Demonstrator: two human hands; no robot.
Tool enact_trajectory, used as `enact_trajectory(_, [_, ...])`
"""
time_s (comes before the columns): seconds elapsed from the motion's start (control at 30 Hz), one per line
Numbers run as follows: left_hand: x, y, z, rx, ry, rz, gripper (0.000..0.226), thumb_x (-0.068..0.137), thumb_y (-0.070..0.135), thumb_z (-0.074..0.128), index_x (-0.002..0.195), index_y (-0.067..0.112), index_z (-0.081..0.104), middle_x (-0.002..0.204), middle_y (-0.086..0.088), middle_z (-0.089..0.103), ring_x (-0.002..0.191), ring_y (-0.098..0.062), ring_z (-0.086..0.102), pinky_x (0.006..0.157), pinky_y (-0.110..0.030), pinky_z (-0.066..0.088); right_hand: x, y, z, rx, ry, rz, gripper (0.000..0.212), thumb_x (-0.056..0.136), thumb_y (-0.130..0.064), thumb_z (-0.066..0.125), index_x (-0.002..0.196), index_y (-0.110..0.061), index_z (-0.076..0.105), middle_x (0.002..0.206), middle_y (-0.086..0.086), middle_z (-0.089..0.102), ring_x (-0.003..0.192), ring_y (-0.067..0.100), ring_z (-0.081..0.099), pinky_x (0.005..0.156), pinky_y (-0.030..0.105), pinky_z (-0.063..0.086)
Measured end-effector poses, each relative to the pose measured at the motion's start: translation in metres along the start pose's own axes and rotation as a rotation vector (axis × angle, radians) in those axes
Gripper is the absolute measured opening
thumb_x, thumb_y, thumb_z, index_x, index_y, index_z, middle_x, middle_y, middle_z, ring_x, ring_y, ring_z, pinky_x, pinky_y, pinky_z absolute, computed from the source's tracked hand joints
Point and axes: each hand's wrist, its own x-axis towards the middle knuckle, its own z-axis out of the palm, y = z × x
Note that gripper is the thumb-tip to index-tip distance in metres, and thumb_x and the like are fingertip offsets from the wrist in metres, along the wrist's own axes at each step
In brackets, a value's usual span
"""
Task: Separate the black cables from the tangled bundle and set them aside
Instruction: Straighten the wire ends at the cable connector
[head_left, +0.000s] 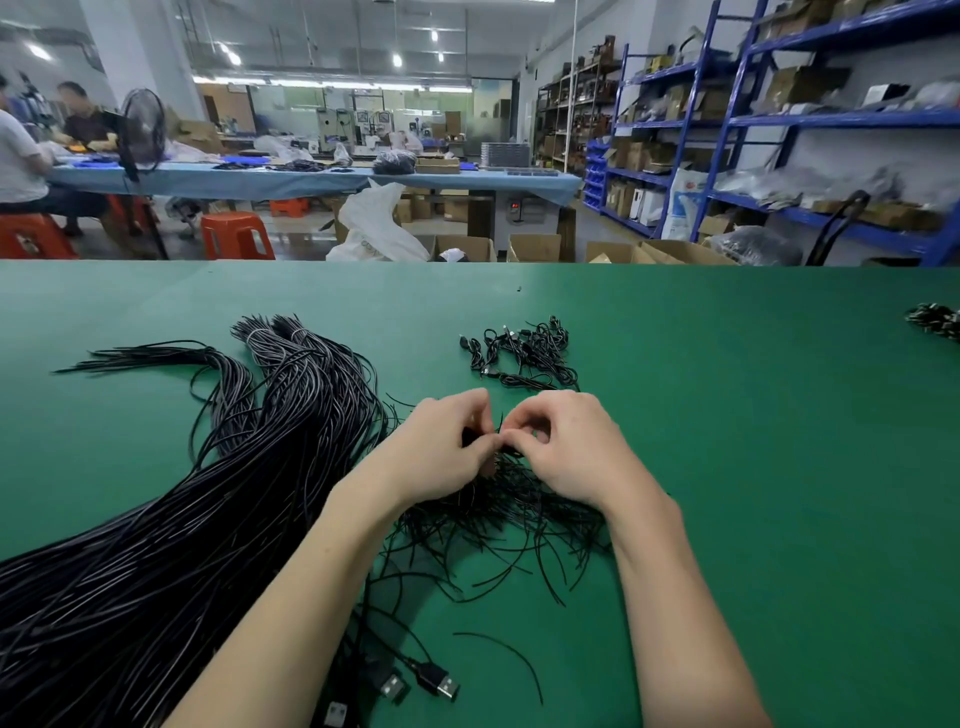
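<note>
A big bundle (171, 519) of black cables lies left of the fingers. The left hand (441, 447) and right hand (566, 447) both pinch cable ends (500, 427) between curled fingertips, over a tangle (498, 519). Beyond the fingers sits a small pile (524, 353); plugs (441, 686) lie nearer the person.

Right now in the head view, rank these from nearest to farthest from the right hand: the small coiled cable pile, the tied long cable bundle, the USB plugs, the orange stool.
From the right hand:
1. Small coiled cable pile, just beyond it.
2. USB plugs, near edge, lower left.
3. Tied long cable bundle, far left; close to the plugs, hard to call.
4. Orange stool, off the table, behind.
</note>
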Motion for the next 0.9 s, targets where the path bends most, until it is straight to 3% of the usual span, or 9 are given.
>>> enact_trajectory(0.17, [0.001,-0.006,0.004,-0.473,0.01,-0.175,0.019,0.096,0.013,0.067,0.087,0.003,0.054,0.08,-0.008,0.076,0.061,-0.015,0.069,0.068,-0.031,0.061,0.0,0.002,0.004,0.09,0.037,-0.016,0.013,0.091,-0.031,0.072,0.079,-0.035,0.068,0.077,-0.01,0.07,0.074,0.008,0.064,0.076,0.033,0.056])
enact_trajectory(0.27, [0.004,-0.009,0.006,-0.275,0.095,-0.155,0.017,0.09,0.013,0.073,0.085,0.011,0.057,0.076,0.0,0.075,0.063,-0.013,0.07,0.067,-0.018,0.053,0.002,0.002,0.008,0.094,0.049,-0.009,0.015,0.091,-0.029,0.072,0.078,-0.035,0.067,0.075,-0.012,0.068,0.069,0.003,0.061,0.069,0.024,0.051])
enact_trajectory(0.37, [0.006,-0.009,0.009,-0.161,0.211,-0.136,0.02,0.085,0.018,0.076,0.082,0.023,0.057,0.08,0.007,0.075,0.051,-0.004,0.055,0.058,-0.016,0.042,0.003,0.0,0.011,0.146,0.087,-0.011,0.022,0.09,-0.023,0.073,0.074,-0.036,0.066,0.073,-0.012,0.068,0.07,0.003,0.061,0.061,0.009,0.045])
enact_trajectory(0.5, [0.007,-0.008,0.015,-0.176,0.264,-0.144,0.02,0.084,0.017,0.077,0.096,0.029,0.067,0.084,0.012,0.075,0.05,0.008,0.055,0.058,-0.004,0.04,0.001,0.001,0.014,0.186,0.107,0.026,0.025,0.089,-0.022,0.075,0.07,-0.036,0.066,0.072,-0.01,0.07,0.07,0.004,0.062,0.06,0.011,0.048])
enact_trajectory(0.6, [0.008,-0.006,0.019,-0.177,0.336,-0.143,0.014,0.083,0.01,0.075,0.085,0.024,0.074,0.084,0.007,0.077,0.061,0.023,0.057,0.064,0.004,0.039,0.001,0.0,0.018,0.189,0.148,0.04,0.018,0.085,-0.024,0.076,0.071,-0.034,0.071,0.068,-0.012,0.071,0.064,0.002,0.064,0.062,0.015,0.052])
enact_trajectory(0.77, [0.009,-0.005,0.02,-0.172,0.441,-0.11,0.013,0.083,0.008,0.074,0.087,0.02,0.076,0.086,0.01,0.076,0.074,0.017,0.061,0.075,0.005,0.039,-0.001,-0.006,0.017,0.327,0.228,0.017,0.015,0.082,-0.027,0.08,0.07,-0.036,0.075,0.068,-0.029,0.07,0.067,-0.01,0.066,0.063,0.001,0.043])
enact_trajectory(0.9, [0.01,-0.004,0.02,-0.191,0.475,-0.057,0.01,0.085,0.01,0.075,0.087,0.02,0.076,0.085,0.012,0.075,0.073,0.025,0.059,0.076,0.004,0.039,-0.002,-0.007,0.016,0.428,0.295,0.064,0.016,0.084,-0.038,0.08,0.068,-0.036,0.076,0.063,-0.023,0.07,0.06,-0.006,0.064,0.06,0.006,0.043])
